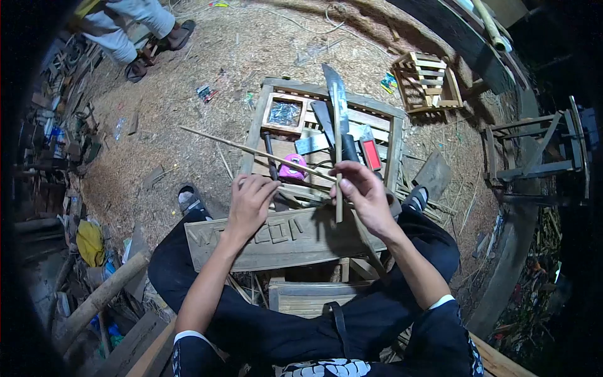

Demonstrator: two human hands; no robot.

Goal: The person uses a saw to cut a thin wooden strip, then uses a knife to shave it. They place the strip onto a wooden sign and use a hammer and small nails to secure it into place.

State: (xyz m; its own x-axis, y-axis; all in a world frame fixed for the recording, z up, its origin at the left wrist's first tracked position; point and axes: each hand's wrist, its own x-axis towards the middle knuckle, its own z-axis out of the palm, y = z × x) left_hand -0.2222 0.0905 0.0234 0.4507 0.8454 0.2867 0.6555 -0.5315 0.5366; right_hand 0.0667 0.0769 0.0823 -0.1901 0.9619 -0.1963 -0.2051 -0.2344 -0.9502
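Observation:
My right hand (pixel 364 193) pinches a thin wooden strip (pixel 338 141) between thumb and fingers, held nearly upright in this view. A longer thin stick (pixel 245 147) slants from the upper left toward that hand and passes behind its fingers. My left hand (pixel 250 202) is at the top edge of a wooden board (pixel 320 235), fingers loosely bent and thumb apart, nothing visible in it. The board lies across in front of me, with letters formed of small wood pieces (pixel 273 234) on its left part. My right hand's shadow falls on its right part.
Beyond the board, a slatted wooden frame (pixel 396 141) carries a large knife (pixel 336 94), a pink tape measure (pixel 293 166), a red-faced block (pixel 370 154) and a box of nails (pixel 303 115). A slatted crate (pixel 449 94) stands right. Another person's legs (pixel 129 31) appear upper left.

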